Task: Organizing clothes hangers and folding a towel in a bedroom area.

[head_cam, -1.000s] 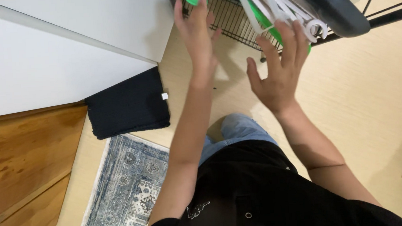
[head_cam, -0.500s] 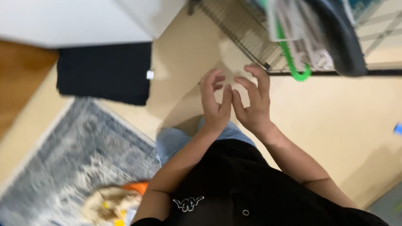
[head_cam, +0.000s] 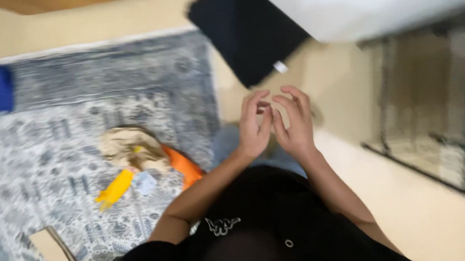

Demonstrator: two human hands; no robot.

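Both hands have dropped from the rack: left hand (head_cam: 254,129) and right hand (head_cam: 295,125) empty, grip loose.

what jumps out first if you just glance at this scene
Two bare hands meet at the centre, the left hand and right hand raised close together with fingers curled, seemingly holding nothing. Left of them, a heap of orange, yellow and tan items lies on a blue-grey patterned rug. A black mat lies on the floor just above the hands.
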